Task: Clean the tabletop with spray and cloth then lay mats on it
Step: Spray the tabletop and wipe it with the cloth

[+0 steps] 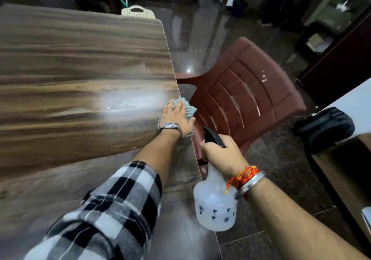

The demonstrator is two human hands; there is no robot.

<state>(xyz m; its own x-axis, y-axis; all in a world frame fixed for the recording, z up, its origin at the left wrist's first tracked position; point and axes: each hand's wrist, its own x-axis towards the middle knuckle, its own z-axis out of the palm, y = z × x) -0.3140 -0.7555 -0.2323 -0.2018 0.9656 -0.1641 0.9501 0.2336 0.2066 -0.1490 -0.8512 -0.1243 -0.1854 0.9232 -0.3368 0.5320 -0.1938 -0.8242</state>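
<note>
My left hand [176,117] lies flat with fingers spread on a pale blue-grey cloth [189,108], pressing it onto the right edge of the dark wood-grain tabletop [80,63]. The cloth sticks out past the table's edge. My right hand [222,155] grips the neck of a translucent white spray bottle [215,205] with a black trigger head, held just off the table's right edge. A bright glare patch shines on the wood left of the cloth. No mats are in view.
A maroon plastic chair [251,91] stands right against the table's right edge. A cream plastic chair back [138,12] shows at the far end. A black bag [325,127] lies on the floor at right, by wooden furniture [345,171].
</note>
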